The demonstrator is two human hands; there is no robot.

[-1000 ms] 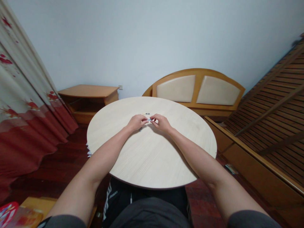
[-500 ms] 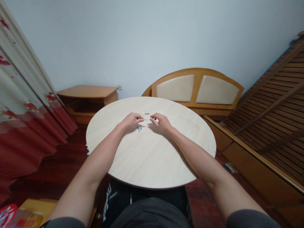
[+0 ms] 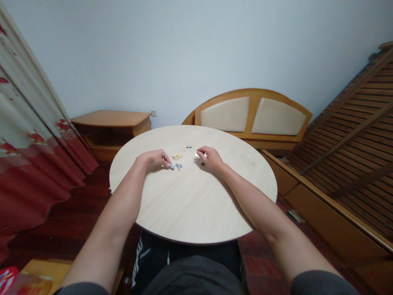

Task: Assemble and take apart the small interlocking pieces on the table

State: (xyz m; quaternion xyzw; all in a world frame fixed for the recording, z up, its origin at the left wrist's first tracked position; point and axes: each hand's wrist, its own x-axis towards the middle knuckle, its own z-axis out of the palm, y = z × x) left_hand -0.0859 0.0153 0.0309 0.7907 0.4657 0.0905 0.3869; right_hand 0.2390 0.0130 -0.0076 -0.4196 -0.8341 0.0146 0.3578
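My left hand (image 3: 157, 158) is low over the round table, left of its middle. Thumb and fingertips pinch a small light blue-grey piece (image 3: 172, 166), right beside a little group of similar blue-grey pieces (image 3: 179, 166). Across from it, my right hand (image 3: 211, 155) holds a small whitish piece (image 3: 196, 155) between thumb and fingers, just above the tabletop. Under that hand lies a small dark piece (image 3: 203, 164). Between the hands, slightly farther off, are cream-coloured pieces (image 3: 177, 156). The exact kind of these pieces is too small to make out.
The round pale wooden table (image 3: 196, 205) fills the space before me. Small dark pieces (image 3: 188, 147) lie toward its far side. Behind stand a wooden cabinet (image 3: 113, 119) and a padded headboard (image 3: 227, 114). A curtain (image 3: 37, 135) hangs at left; wooden slats (image 3: 353, 127) lean at right.
My left hand has moved left and toward me, away from the right hand, down to the blue-grey pieces. The cream pieces now show. The right hand has stayed nearly in place.
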